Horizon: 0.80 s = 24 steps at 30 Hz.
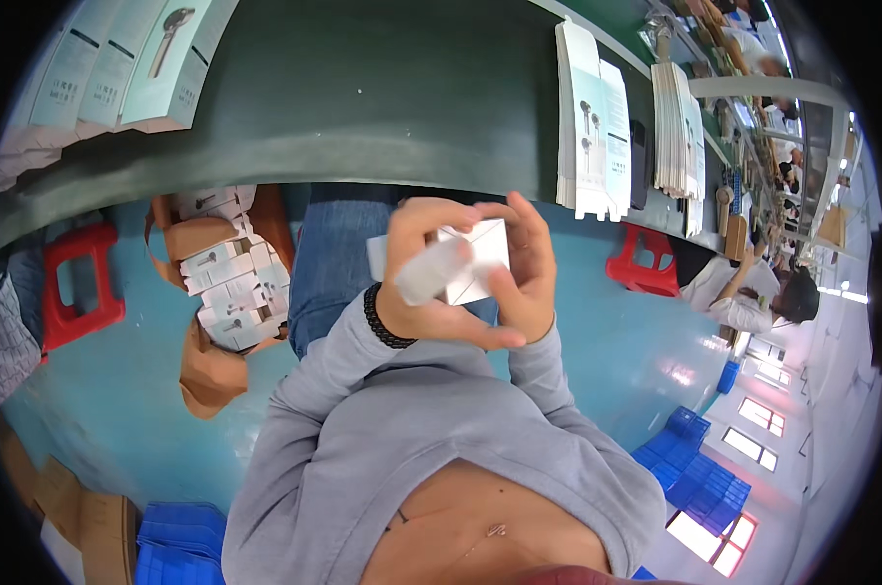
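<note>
Over my lap, in front of the bench edge, both hands are closed around a small white carton [492,255]. My left hand [404,244] wraps the left part of it, and a pale end of the carton shows past that hand. My right hand [530,283] grips the right end, fingers over the far side and thumb on the near side. The end panel facing up shows crossing crease lines. A whitish, blurred piece [429,277] lies across my left hand; motion smears it and I cannot tell what it is.
A dark green bench [382,97] spans the far side. Printed cartons [158,78] stand at its left, flat carton stacks [593,136] at its right. Below left, a brown box [216,385] holds several small cartons [231,292]. Red stools [85,283] flank me; another person [743,302] sits far right.
</note>
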Available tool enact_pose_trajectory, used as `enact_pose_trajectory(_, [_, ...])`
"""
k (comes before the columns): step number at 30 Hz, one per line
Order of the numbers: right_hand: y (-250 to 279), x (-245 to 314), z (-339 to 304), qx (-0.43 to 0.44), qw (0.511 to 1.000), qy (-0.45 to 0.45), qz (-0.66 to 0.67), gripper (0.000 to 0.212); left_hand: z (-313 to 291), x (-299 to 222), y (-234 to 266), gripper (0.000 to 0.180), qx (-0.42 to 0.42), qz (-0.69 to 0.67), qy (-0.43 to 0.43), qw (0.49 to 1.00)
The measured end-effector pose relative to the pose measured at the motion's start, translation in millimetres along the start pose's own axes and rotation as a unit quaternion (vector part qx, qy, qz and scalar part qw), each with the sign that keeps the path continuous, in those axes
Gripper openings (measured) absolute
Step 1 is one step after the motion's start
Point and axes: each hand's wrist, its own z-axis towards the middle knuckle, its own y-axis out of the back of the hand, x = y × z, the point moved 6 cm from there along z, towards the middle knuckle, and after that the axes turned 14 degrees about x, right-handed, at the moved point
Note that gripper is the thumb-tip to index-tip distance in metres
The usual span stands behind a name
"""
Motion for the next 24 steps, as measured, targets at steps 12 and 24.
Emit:
enact_pose_trajectory(12, [-0.1,83.9,14.1,0.148,0.852,0.264,-0.428,0.078,59.1,-60.0,113.0,0.07,0.184,0.086,0.182,0.962])
enact_pose_trajectory(24, [102.2,24.5,4.9,0.07,0.653,-0.109,-0.746,0.069,41.9,17.7,221.2,0.078,-0.205,0.643,0.133,0.726])
